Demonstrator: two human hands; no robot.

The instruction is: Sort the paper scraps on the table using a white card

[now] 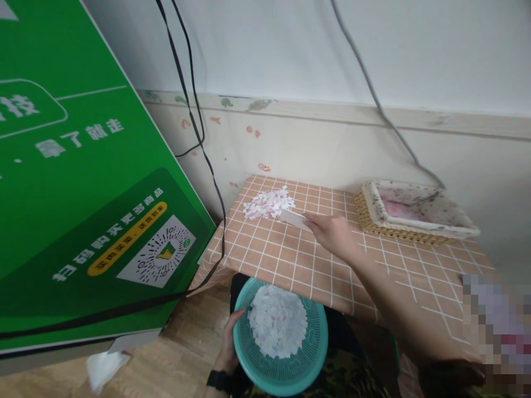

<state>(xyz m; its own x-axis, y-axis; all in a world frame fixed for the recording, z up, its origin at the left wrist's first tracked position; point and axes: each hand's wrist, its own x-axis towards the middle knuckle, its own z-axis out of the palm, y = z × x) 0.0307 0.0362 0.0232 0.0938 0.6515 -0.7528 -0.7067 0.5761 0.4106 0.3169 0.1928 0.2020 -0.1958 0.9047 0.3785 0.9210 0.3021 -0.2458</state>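
My left hand (230, 337) grips the left rim of a round teal plastic basket (321, 337) on my lap, just below the table edge. Inside it lies a mound of small white paper scraps (279, 320). Over the table my right hand (334, 235) is closed on a flat white strip (293, 219), perhaps card or paper. The strip's far end touches a loose pile of white and pinkish paper scraps (267, 203) near the table's back left corner.
A checked brown cloth covers the table (265, 249). At its back right stands a cloth-lined wicker basket (415, 229). Black cables (213, 166) hang at the left before a green panel (103, 193). A white bag-like item (105, 370) lies on the floor.
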